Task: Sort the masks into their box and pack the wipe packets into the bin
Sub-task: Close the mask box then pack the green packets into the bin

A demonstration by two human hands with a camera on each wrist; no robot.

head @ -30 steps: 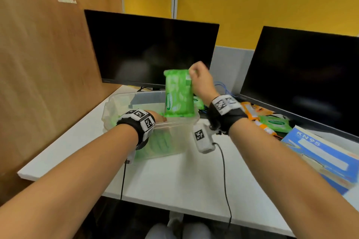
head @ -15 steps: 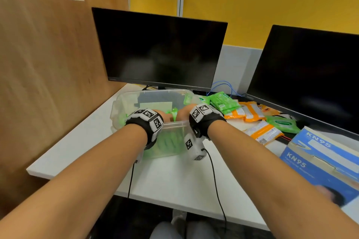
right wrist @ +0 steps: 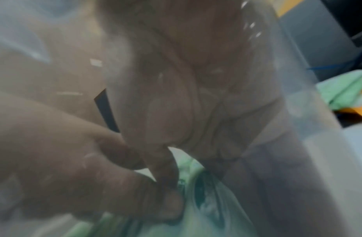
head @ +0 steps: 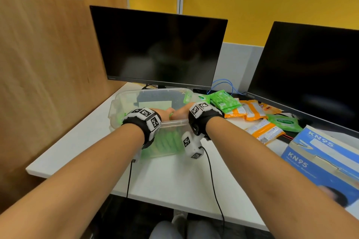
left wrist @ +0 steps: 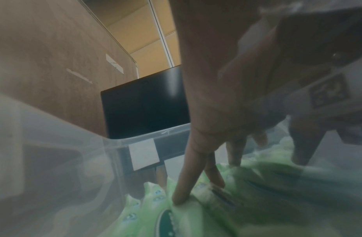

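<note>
Wipe packets (head: 167, 139), the green ones, sat packed upright in the clear plastic bin (head: 118, 103) at the left end of the white surface (head: 174, 176), right in front of the left monitor (head: 157, 48). We had both hands down inside the bin. Our left hand (left wrist: 216, 112) had its fingers (left wrist: 182, 184) stretched out pretty straight, tips pressing down on the tops of the green packets, not wrapped around anything as far as the left wrist view showed. Our right hand (right wrist: 166, 168) was just beside it, and through the hazy bin wall the right wrist view showed its thumb and fingers pinching the top edge of one green packet (right wrist: 208, 205); that view was blurry, so we couldn't tell much more about the grip. From the head view, both wrists with their black-and-white marker bands hung over the near rim. More packets lay loose on the surface to the right of the bin: a green one (head: 223, 99) close to the bin's corner, several orange ones (head: 250, 110) next to it, another green one (head: 285, 121) further right near the second monitor (head: 310, 75). A blue KN95 mask box (head: 318, 163) sat at the far right, well apart from the bin.
</note>
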